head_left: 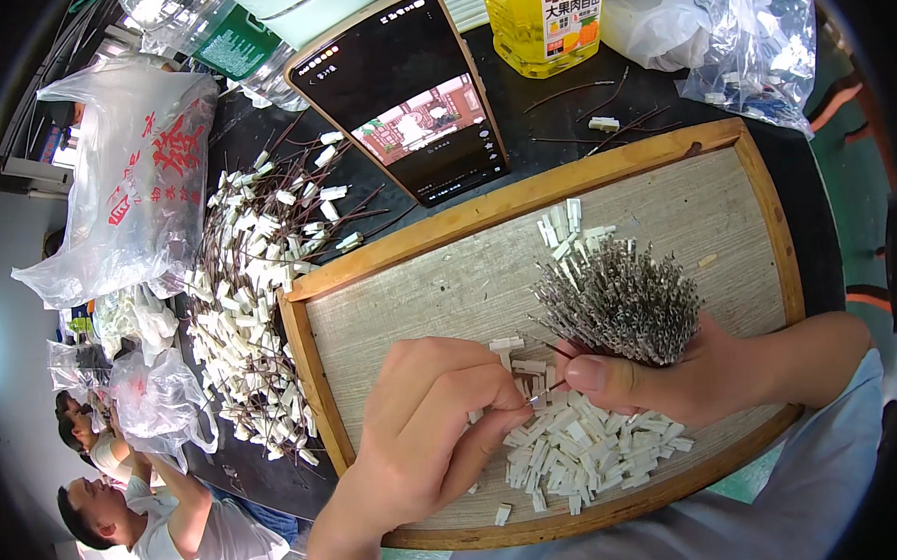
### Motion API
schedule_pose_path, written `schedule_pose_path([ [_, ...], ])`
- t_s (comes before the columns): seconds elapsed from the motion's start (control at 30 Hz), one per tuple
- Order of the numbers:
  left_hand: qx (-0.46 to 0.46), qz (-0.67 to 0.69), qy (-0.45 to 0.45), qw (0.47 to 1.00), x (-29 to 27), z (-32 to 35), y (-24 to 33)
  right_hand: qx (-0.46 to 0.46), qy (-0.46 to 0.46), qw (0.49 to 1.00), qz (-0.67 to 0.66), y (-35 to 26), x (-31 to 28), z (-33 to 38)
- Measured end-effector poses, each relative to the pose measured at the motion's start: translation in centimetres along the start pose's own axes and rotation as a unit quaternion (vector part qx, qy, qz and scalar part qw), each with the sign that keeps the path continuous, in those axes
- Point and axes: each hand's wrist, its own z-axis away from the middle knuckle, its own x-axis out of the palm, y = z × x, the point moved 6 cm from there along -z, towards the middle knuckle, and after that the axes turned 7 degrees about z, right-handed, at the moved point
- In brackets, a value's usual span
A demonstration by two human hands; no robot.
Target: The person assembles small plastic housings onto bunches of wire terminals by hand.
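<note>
My right hand [663, 376] is closed around a thick bundle of thin wires [620, 303], whose many silvery metal terminals point up and away from me. Out from beside its thumb sticks a dark wire [555, 386], leading toward my left fingertips. My left hand [435, 421] pinches thumb and forefinger together at the tip of that wire; what sits between them is mostly hidden. Below both hands spreads a pile of small white plastic connectors [586, 449] in a wood-framed tray [407, 250]. A few more connectors [563, 225] lie behind the bundle.
Left of the tray is a heap of white connectors with brown wires [255, 318]. A phone [411, 111] leans upright behind the tray, near a yellow drink bottle [533, 26]. Plastic bags [134, 174] stand at far left; clear bags [749, 57] lie back right. Other people [179, 522] sit left.
</note>
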Motion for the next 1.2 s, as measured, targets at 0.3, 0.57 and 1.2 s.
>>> schedule_pose_path([
  [0.3,-0.007,-0.139,-0.048,0.989,0.0,-0.4,-2.1,-0.061,0.053,0.991,0.106,-1.4,-0.7,0.2],
  [0.57,-0.027,-0.15,-0.112,0.982,1.5,-0.2,-2.5,-0.041,0.04,0.994,0.093,-1.4,-0.7,0.3],
  [1.2,-0.099,0.504,0.127,0.849,-0.7,1.7,-2.5,-0.05,0.066,0.996,0.035,-1.2,-1.3,0.3],
])
